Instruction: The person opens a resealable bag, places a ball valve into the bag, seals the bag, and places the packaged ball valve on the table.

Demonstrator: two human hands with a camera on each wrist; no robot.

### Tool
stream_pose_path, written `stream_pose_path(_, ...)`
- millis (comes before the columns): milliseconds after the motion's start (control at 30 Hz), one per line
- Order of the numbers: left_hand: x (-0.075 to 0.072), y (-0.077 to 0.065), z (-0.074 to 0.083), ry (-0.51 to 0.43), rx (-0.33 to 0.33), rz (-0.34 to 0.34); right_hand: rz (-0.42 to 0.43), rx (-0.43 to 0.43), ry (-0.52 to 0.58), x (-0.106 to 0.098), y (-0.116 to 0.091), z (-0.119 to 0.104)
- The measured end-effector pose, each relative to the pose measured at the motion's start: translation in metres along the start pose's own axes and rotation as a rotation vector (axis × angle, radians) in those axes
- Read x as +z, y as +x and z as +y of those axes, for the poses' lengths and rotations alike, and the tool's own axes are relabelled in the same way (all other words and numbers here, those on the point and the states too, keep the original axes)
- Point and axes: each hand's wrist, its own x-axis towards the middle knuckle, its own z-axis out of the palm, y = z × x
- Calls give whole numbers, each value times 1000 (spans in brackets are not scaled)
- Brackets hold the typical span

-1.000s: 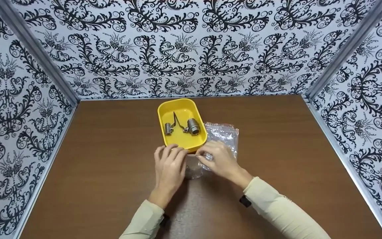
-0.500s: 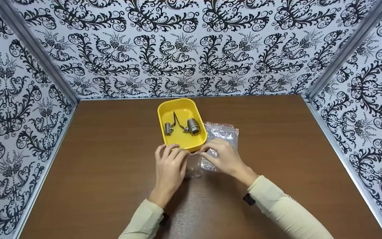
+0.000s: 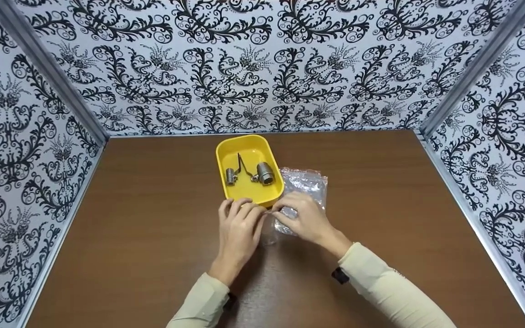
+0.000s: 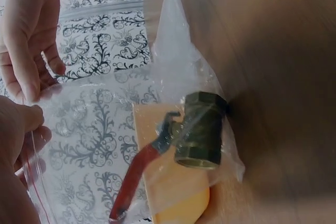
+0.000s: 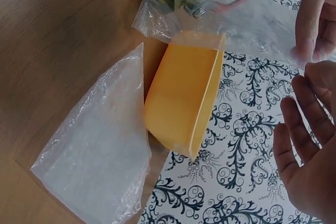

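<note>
Both the left hand [image 3: 239, 232] and right hand [image 3: 302, 216] grip the clear zip bag's [image 4: 100, 129] top edge in thumb-and-finger pinches; the ball valve [image 4: 199, 129] sits at its bottom, below them, red lever [image 4: 137, 177] slanting up leftward.

Behind the left hand [image 3: 240, 231], at bottom centre of the head view, comes a long pale cream sleeve [image 3: 201, 301] with a dark device [image 3: 229, 301] near its end, and behind the right hand [image 3: 304, 217], at lower right, a matching sleeve [image 3: 390, 291] with a blocky black device [image 3: 340, 275] and a faint marking [image 3: 398, 272] on its upper edge.
</note>
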Motion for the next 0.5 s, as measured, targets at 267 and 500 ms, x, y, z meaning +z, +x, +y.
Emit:
stream_pose_path(267, 1, 4, 1, -2, 22, 4, 15, 17, 47, 2, -1, 1)
stream_pose_path(500, -2, 8, 1, -33, 13, -66, 23, -22, 81, 6, -2, 4)
